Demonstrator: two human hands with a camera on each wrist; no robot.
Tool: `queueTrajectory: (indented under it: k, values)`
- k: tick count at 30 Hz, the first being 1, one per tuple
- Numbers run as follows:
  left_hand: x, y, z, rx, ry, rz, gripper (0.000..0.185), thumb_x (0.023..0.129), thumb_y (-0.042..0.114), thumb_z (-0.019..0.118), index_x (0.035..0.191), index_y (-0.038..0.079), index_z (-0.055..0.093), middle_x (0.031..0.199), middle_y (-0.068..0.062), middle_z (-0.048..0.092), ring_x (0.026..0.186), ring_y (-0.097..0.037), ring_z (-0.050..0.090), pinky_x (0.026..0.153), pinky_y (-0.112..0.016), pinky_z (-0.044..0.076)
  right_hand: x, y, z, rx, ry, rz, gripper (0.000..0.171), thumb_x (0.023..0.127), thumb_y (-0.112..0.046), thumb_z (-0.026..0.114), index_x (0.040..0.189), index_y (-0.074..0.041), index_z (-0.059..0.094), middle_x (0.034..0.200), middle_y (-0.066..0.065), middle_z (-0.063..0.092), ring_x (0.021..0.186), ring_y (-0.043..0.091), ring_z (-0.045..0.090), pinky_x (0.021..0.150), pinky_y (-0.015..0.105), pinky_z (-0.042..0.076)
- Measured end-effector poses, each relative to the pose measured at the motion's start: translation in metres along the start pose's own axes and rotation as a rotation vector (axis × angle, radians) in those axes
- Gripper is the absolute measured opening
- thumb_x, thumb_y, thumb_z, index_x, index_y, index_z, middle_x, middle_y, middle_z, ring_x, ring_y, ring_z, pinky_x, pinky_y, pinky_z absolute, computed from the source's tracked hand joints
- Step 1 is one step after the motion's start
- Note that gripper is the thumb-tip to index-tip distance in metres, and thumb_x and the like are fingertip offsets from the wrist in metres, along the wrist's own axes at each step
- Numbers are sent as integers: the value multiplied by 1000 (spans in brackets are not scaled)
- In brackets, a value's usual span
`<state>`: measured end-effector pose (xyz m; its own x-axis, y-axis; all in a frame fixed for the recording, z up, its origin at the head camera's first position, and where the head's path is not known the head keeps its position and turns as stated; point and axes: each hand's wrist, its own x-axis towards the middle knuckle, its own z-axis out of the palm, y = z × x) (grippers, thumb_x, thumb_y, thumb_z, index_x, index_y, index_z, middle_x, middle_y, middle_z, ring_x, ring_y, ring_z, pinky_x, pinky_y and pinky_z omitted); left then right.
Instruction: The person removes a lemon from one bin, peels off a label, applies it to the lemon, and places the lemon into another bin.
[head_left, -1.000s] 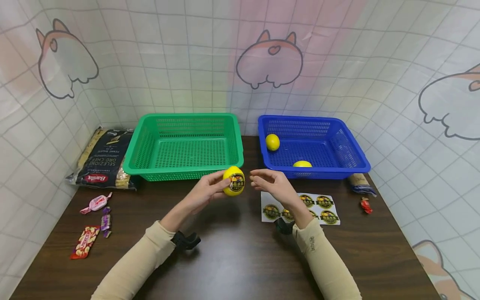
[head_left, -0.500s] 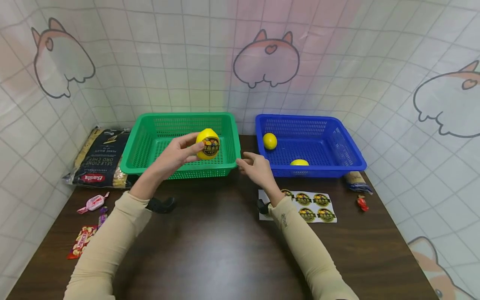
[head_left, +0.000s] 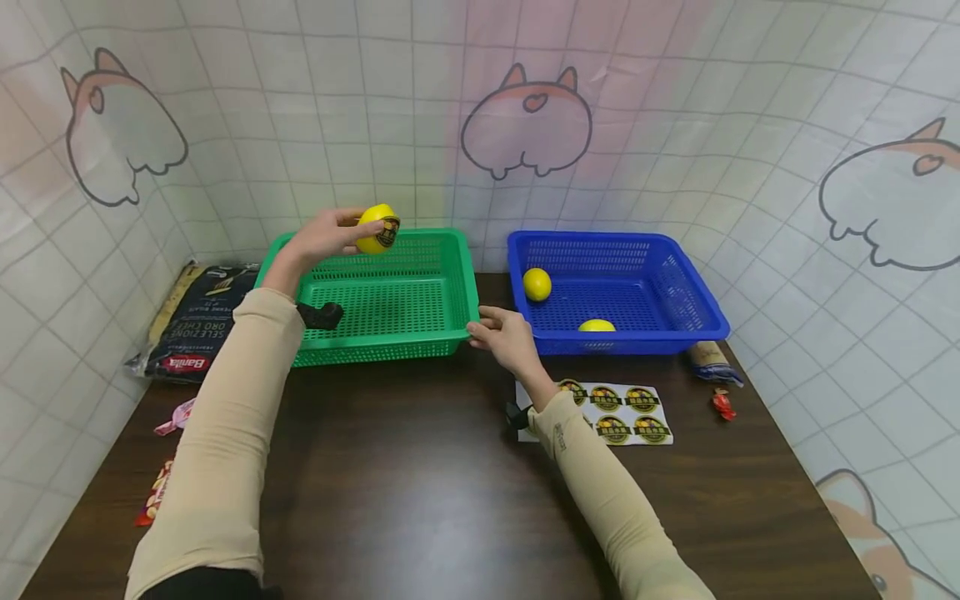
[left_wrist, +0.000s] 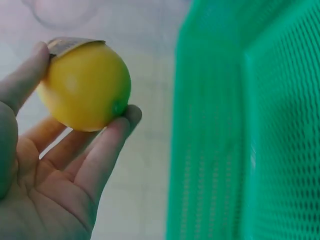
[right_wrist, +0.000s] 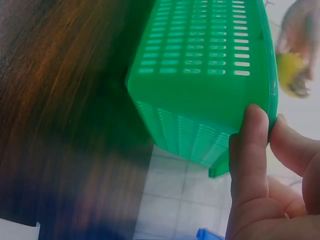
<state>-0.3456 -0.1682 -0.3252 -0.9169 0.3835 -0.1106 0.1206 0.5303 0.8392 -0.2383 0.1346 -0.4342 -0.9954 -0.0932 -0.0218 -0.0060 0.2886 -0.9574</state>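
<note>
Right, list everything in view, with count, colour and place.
Table: 1, dark brown, foreground
Wall cloth: at least 1, pale, behind
Green basket: 1, green, centre-left
Blue basket: 1, blue, right of green
Loose fruits: 2, yellow, inside blue basket
Held fruit: 1, yellow, raised near green basket
Pasta bag: 1, black, left of green basket
Pink sweet: 1, pink, left, partly hidden
Red packet: 1, red, left, partly hidden
Sticker sheet: 1, white, before blue basket
Small packet: 1, tan-blue, right
Red sweet: 1, red, right
Sleeves: 2, beige, forearms
Wrist devices: 2, black, wrists
Left hand: 1, bare, holding fruit
Right hand: 1, bare, pinching green rim
</note>
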Motion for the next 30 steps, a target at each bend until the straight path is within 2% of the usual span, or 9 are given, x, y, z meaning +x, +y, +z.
queueTrajectory:
  k: [4, 6, 8, 11, 15, 17, 21, 27, 30]
  values:
    - [7, -22, -10, 171, 10, -91, 77, 100, 53, 51, 157, 7, 28, 155, -27, 37, 135, -41, 46, 111, -54, 44, 0, 1, 1, -9, -3, -3, 50, 96, -13, 66, 142, -1, 52, 125, 26, 68, 93, 27, 76, 88, 43, 61]
    - [7, -36, -12, 271, 29, -129, 72, 100, 53, 49, 151, 3, 39, 143, -29, 48, 121, -41, 54, 100, -49, 52, -1, 1, 2, -16, -9, -8, 50, 96, -13, 66, 142, -1, 52, 124, 25, 68, 93, 26, 76, 88, 42, 61]
    - [7, -47, -12, 360, 47, -160, 67, 101, 53, 48, 139, -2, 49, 122, -27, 57, 101, -36, 58, 84, -42, 54, -2, 2, 2, -28, -10, -15, 51, 96, -14, 67, 142, -1, 51, 124, 25, 68, 92, 26, 76, 87, 42, 61]
    - [9, -58, -9, 434, 48, -213, 64, 100, 52, 49, 129, -6, 54, 106, -23, 58, 86, -28, 57, 72, -33, 52, -4, 2, 0, -37, -1, -15, 50, 96, -15, 67, 142, -1, 52, 124, 24, 69, 92, 27, 76, 88, 43, 61]
    - [12, -63, -5, 435, -24, -292, 69, 101, 46, 52, 145, -6, 42, 127, -27, 52, 101, -31, 57, 85, -38, 56, -5, 2, -1, -26, 21, -10, 50, 96, -14, 67, 142, -2, 52, 124, 24, 69, 91, 27, 76, 90, 46, 60]
    - [12, -65, -2, 430, -63, -331, 68, 101, 43, 53, 146, -7, 40, 134, -29, 49, 107, -34, 55, 90, -41, 54, -4, 2, -2, -23, 30, -19, 50, 95, -14, 67, 141, -2, 53, 123, 24, 69, 90, 26, 76, 90, 48, 59]
    - [10, -70, 3, 480, -127, -407, 67, 101, 42, 53, 146, -5, 40, 133, -28, 49, 103, -32, 52, 84, -38, 50, -2, 4, 0, -38, 23, -30, 49, 96, -14, 67, 141, -1, 53, 121, 24, 70, 86, 22, 77, 89, 47, 60]
    - [8, -78, 8, 529, -164, -495, 74, 99, 48, 54, 152, 1, 33, 136, -24, 48, 106, -33, 50, 84, -43, 49, -2, 6, 0, -47, 23, -41, 49, 95, -14, 67, 140, 0, 54, 120, 24, 70, 86, 24, 77, 86, 45, 61]
    - [10, -80, 8, 575, -201, -516, 71, 98, 50, 53, 150, 3, 37, 130, -22, 49, 103, -32, 49, 83, -42, 49, -2, 5, -1, -52, 28, -53, 49, 95, -13, 67, 140, -1, 54, 119, 24, 71, 88, 28, 77, 81, 37, 63]
